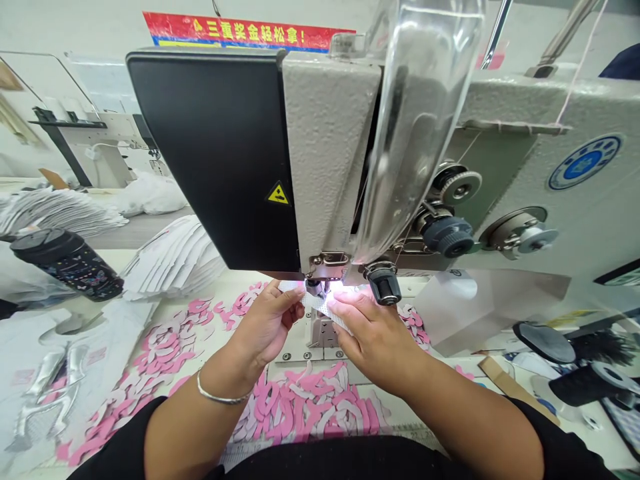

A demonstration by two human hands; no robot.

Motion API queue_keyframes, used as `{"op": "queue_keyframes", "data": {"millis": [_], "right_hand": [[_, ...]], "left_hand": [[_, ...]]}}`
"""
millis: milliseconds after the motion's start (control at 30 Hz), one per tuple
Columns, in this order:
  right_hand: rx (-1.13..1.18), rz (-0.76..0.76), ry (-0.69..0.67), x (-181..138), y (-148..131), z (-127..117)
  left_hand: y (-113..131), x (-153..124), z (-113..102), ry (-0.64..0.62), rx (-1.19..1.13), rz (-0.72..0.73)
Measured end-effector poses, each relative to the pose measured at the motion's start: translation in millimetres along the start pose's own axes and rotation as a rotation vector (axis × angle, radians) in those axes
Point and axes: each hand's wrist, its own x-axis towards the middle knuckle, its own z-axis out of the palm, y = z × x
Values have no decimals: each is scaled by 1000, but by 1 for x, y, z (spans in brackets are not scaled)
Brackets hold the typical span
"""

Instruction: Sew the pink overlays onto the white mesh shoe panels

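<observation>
My left hand [265, 327] and my right hand [373, 337] both pinch a small white mesh fabric piece [320, 305] and hold it flat under the needle of a grey sewing machine [330, 147]. The machine's lamp lights my fingertips. A silver bracelet [220, 397] circles my left wrist. Several pink and white cut pieces [310, 403] lie in a heap just in front of the needle plate, between my forearms.
More pink pieces [160, 350] spread to the left. A stack of white cut parts [175, 257] and a dark patterned bottle [70, 261] lie at left. Silver shaped pieces [45, 393] rest on white sheets. Black spools [585, 383] sit at right. Another machine [100, 150] stands behind.
</observation>
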Motion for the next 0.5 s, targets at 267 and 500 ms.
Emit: {"op": "queue_keyframes", "data": {"millis": [267,500], "right_hand": [[54,30,-45,3,3,-4],[269,-88,-79,8,8,-18]], "left_hand": [[6,-1,2,15,26,18],[43,-13,-32,-377,98,143]]}}
